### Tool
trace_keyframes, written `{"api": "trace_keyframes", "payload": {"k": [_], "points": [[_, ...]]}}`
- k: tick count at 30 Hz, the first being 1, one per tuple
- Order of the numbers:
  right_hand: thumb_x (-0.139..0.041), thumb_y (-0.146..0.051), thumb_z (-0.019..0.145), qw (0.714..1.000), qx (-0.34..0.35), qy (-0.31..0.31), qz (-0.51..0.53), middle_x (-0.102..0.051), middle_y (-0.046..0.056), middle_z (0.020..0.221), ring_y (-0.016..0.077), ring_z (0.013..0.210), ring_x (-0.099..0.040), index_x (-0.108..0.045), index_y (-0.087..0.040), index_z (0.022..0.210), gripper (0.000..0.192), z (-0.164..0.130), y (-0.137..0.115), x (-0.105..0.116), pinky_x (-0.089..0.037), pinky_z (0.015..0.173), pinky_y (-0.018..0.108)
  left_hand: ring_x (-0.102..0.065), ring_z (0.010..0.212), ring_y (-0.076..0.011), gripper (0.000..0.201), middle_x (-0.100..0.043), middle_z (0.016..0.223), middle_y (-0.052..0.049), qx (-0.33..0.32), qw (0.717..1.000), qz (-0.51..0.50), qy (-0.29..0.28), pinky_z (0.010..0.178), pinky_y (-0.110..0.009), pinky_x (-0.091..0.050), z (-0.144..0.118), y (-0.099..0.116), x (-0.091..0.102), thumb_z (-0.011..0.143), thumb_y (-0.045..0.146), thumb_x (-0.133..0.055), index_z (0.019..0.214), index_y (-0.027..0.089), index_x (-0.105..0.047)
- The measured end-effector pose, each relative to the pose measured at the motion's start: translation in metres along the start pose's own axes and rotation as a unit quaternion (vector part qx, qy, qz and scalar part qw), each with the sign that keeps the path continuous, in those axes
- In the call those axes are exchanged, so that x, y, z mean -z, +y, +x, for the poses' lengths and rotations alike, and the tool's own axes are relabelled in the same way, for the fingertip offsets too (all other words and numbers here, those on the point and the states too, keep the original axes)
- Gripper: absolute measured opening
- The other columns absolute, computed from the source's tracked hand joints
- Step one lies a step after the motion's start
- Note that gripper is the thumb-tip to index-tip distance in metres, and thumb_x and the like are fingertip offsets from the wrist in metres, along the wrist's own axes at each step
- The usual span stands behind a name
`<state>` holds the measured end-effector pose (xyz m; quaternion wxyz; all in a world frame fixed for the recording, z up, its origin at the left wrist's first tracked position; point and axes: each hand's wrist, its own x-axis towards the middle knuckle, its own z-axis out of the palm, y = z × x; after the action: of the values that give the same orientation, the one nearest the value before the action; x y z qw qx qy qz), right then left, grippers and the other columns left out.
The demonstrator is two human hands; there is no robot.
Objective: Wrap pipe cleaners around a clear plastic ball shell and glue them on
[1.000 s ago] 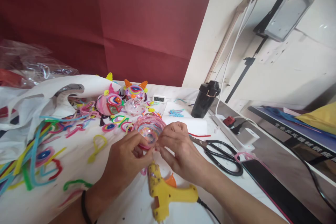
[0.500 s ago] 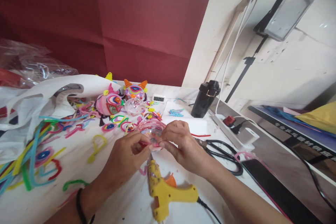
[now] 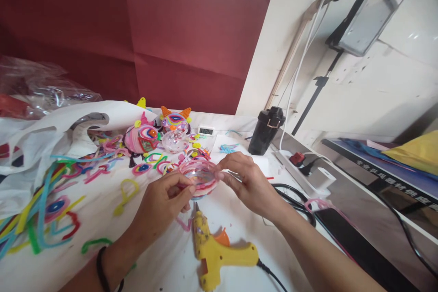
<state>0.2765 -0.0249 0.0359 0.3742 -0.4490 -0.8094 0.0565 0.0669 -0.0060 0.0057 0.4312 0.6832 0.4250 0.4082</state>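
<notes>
Both hands are on a clear plastic half-ball [image 3: 201, 176] wrapped in pink and red pipe cleaner. My left hand [image 3: 167, 198] pinches the near left part of its rim between thumb and fingers. At the right side of the rim, the thumb and fingers of my right hand [image 3: 243, 180] are closed on the edge. Just below the half-ball lies a yellow hot glue gun [image 3: 208, 248] with an orange trigger, its nozzle pointing towards it. Black-handled scissors [image 3: 290, 191] lie partly hidden behind my right forearm.
Pipe cleaners [image 3: 43, 205] in many colours cover the left side. Behind are two decorated balls [image 3: 138, 139], another clear half-ball [image 3: 175, 141], a small digital clock [image 3: 206, 132] and a black bottle [image 3: 267, 131]. A power strip [image 3: 301, 175] and a phone [image 3: 359, 246] are at right.
My right hand has moved from the near rim round to the right side of the half-ball. More of the half-ball's front now shows. The glue gun stays put.
</notes>
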Motion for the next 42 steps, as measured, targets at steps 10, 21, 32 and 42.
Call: {"api": "trace_keyframes", "payload": {"k": [10, 21, 32, 42], "points": [[-0.080, -0.040, 0.068, 0.915, -0.228, -0.082, 0.321, -0.048, 0.014, 0.136, 0.0279, 0.113, -0.057, -0.035, -0.027, 0.138, 0.084, -0.003, 0.015, -0.010, -0.053, 0.086, 0.044, -0.057, 0.050, -0.0124, 0.018, -0.059, 0.050, 0.005, -0.018, 1.000, -0.007, 0.018, 0.050, -0.022, -0.044, 0.001, -0.002, 0.004, 0.080, 0.036, -0.060, 0.073, 0.020, -0.061], [-0.076, -0.024, 0.072, 0.938, -0.167, -0.078, 0.294, -0.056, 0.008, 0.121, 0.0183, 0.087, -0.064, -0.050, -0.023, 0.121, 0.056, -0.011, 0.023, -0.030, -0.055, 0.074, 0.036, -0.058, 0.053, -0.0132, 0.020, -0.062, 0.056, 0.002, -0.005, 0.997, -0.065, -0.030, 0.054, -0.024, -0.047, 0.000, -0.005, 0.001, 0.086, 0.034, -0.052, 0.083, 0.017, -0.063], [-0.074, -0.018, 0.072, 0.967, -0.084, -0.038, 0.239, -0.052, 0.003, 0.108, 0.0173, 0.093, -0.058, -0.051, -0.022, 0.098, 0.035, -0.009, 0.022, -0.029, -0.054, 0.077, 0.034, -0.061, 0.053, -0.0144, 0.027, -0.061, 0.055, 0.003, -0.028, 0.999, -0.030, -0.005, 0.051, -0.024, -0.049, -0.003, 0.001, -0.003, 0.080, 0.028, -0.056, 0.104, 0.016, -0.062], [-0.074, -0.020, 0.074, 0.971, -0.050, 0.005, 0.235, -0.050, 0.006, 0.114, 0.0208, 0.105, -0.054, -0.055, -0.022, 0.094, 0.027, -0.006, 0.016, -0.027, -0.055, 0.083, 0.037, -0.057, 0.049, -0.0095, 0.050, -0.066, 0.086, -0.001, -0.075, 0.991, -0.046, 0.100, 0.048, -0.022, -0.049, -0.004, -0.002, 0.002, 0.077, 0.030, -0.064, 0.125, 0.024, -0.052]]}}
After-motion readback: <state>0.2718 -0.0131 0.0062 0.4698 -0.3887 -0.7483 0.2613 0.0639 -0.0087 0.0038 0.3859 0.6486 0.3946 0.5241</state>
